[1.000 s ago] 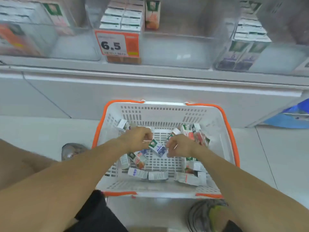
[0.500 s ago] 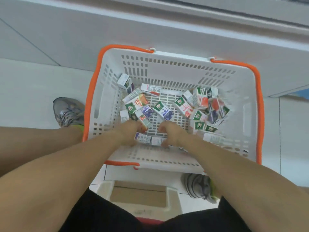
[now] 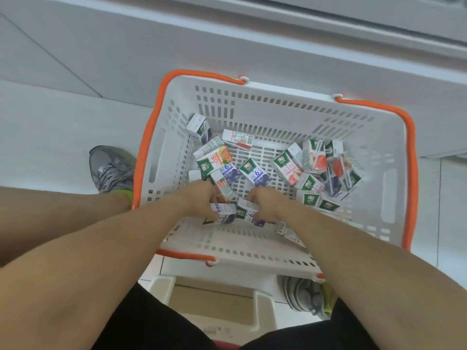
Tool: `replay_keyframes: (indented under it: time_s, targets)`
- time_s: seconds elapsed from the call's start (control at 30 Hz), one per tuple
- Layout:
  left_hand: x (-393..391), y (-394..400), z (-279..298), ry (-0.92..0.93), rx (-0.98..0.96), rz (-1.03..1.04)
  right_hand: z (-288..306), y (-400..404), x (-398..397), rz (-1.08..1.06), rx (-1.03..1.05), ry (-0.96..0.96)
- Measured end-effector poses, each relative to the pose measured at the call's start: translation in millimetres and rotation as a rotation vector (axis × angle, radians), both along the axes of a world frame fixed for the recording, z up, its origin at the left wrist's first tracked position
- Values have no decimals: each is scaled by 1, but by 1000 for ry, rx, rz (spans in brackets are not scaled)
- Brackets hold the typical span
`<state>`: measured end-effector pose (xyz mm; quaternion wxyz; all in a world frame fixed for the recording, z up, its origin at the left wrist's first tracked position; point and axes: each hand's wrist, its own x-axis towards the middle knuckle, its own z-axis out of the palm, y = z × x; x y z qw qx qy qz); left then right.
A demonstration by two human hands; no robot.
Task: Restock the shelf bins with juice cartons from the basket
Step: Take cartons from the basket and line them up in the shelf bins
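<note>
Head view looks straight down into a white plastic shopping basket (image 3: 265, 109) with orange handles, standing on a pale tiled floor (image 3: 50, 127) just in front of the white base of a shelf unit (image 3: 227, 41). Both bare arms reach into the near end of the basket. The left hand (image 3: 202, 198) has its fingers curled round a small blueberry juice carton (image 3: 223, 210), which lies on its side under the palm. The right hand (image 3: 265, 203) grips a second blueberry carton (image 3: 249, 213) beside it, the two cartons touching between the hands. More juice cartons lie loose over the basket floor: an orange-flavoured carton (image 3: 214, 157) towards the left wall, another blueberry carton (image 3: 255, 173) near the middle, and a jumbled heap of peach or apple cartons (image 3: 316, 168) on the right side. One carton (image 3: 199, 127) leans in the far left corner and another (image 3: 237, 138) lies flat close to the far wall. A grey trainer (image 3: 111, 168) stands on the floor left of the basket; a second shoe (image 3: 303, 294) shows under the basket's near right corner. A cream plastic stool (image 3: 161, 286) sits below, between the person's legs in black shorts (image 3: 141, 322).
</note>
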<state>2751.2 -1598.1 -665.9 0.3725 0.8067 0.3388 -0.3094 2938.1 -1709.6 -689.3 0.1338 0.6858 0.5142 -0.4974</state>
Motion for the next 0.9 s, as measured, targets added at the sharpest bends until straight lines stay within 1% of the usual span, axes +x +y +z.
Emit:
replay_keyframes:
  time_s: [0.13,0.23,0.3,0.37,0.43,0.6,0.67,0.73,0.8,0.83,0.9]
  targets:
    - [0,14,16,23,-129,199,17,5,6,-12,-76,26]
    - [7,22,44,-87,-242,470,43,14,23,-64,-89,38]
    - [13,28,70,-152,-326,602,69,22,41,-103,-65,55]
    - [20,43,103,-192,-379,616,101,31,58,-163,-31,80]
    - [28,63,147,-238,-392,574,139,37,72,-201,41,75]
    - [39,106,276,-392,-290,421,232,37,97,-266,233,97]
    - [36,115,316,-460,-291,397,259,34,98,-301,312,119]
    - [33,119,338,-587,-340,425,276,32,95,-335,376,128]
    - [32,118,350,-725,-395,507,288,30,88,-336,407,146]
    - [32,116,354,-769,-417,513,293,31,85,-323,416,156]
    - [35,109,359,-775,-422,460,311,35,81,-269,427,158]
